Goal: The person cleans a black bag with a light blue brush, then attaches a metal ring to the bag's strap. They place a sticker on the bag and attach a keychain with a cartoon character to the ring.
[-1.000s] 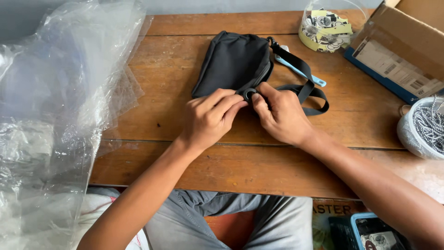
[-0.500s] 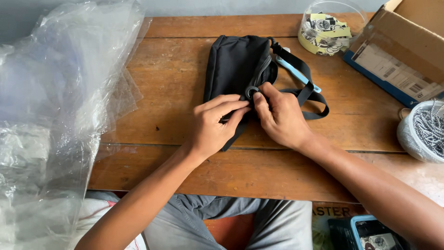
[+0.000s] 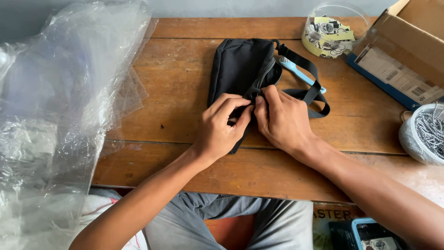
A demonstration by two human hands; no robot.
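Head view: one black sling pouch (image 3: pixel 240 69) lies flat on the wooden counter (image 3: pixel 185 120), in the middle, right in front of you. Compared with a second ago the pouch sits a bit straighter and more upright, and both hands have stayed bunched at its near end by the zipper. By my read you're working the zip end, no big progress yet.

Your left hand (image 3: pixel 224 125) has its fingers closed, pinching the pouch's lower edge. Your right hand (image 3: pixel 282 118) is touching it, fingers curled shut on the same zipper spot.

Count:
- one black strap (image 3: pixel 314 88) looping out to the right
- one light blue toothbrush (image 3: pixel 296 71) under the strap
- one clear tub of printed tags (image 3: pixel 330 30) at the far edge
- one cardboard box (image 3: pixel 407 51) at right
- one bowl of metal chain (image 3: pixel 428 132)
- a heap of clear plastic bags (image 3: pixel 60 106) at left
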